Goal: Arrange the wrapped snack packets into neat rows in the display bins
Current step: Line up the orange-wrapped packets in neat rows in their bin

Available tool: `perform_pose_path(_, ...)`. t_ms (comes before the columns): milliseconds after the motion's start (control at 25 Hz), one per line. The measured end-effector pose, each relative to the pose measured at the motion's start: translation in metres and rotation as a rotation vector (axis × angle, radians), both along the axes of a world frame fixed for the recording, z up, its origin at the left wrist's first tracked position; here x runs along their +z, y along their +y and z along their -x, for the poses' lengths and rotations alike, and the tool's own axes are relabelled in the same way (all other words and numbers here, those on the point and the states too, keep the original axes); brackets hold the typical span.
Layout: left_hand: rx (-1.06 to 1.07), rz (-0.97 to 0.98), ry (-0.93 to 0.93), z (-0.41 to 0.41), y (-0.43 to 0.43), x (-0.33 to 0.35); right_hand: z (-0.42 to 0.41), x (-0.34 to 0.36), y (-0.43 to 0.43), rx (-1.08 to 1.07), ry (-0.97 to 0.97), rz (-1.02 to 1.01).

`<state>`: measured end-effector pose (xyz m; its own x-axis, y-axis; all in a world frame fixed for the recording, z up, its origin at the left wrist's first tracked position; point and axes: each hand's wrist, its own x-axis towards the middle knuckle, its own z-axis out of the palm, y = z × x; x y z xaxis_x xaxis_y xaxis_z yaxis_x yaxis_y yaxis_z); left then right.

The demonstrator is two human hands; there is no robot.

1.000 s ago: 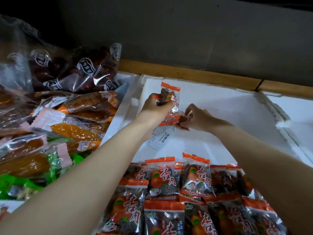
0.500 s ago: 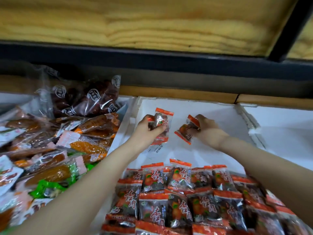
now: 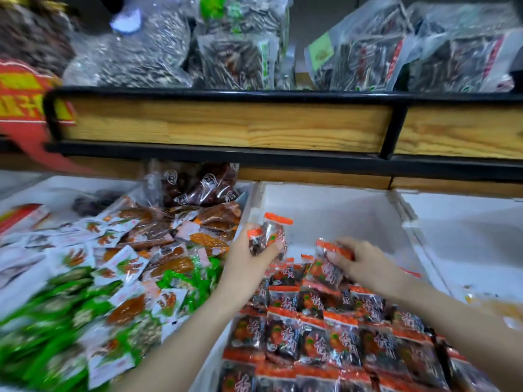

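Note:
A white foam display bin (image 3: 325, 210) sits in front of me, its near part filled with rows of orange-and-black snack packets (image 3: 314, 340). My left hand (image 3: 249, 258) grips a few of these packets (image 3: 271, 234), held upright above the bin's left side. My right hand (image 3: 365, 263) pinches one more packet (image 3: 328, 263) and holds it low against the back row of packets. The far half of the bin floor is bare white.
The left bin (image 3: 119, 267) is heaped with mixed orange, green and white packets and a bag of dark red fruit (image 3: 198, 183). Another white bin (image 3: 464, 236) lies to the right. A wooden shelf edge (image 3: 226, 125) overhangs, with bagged goods above.
The view has tilted up, showing the upper shelf. My right hand has come down and nearer with its packet, onto the back row. My left hand still holds its packets upright.

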<state>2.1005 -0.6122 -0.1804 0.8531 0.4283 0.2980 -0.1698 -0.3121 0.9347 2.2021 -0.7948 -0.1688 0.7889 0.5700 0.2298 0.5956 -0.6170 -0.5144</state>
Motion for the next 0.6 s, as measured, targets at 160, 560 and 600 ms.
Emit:
perform_pose_path(160, 0.065, 0.083, 0.015, 0.053, -0.002, -0.021, 0.042, -0.02, 0.014, 0.059, -0.009, 0.026)
perform_pose_path(560, 0.161, 0.243, 0.069, 0.113, 0.01, -0.055, 0.061, -0.061, 0.048, 0.103, 0.106, 0.164)
perform_pose_path(600, 0.154, 0.245, 0.075, 0.115, 0.01, -0.057, 0.06, -0.064, 0.048, 0.103, 0.1, 0.179)
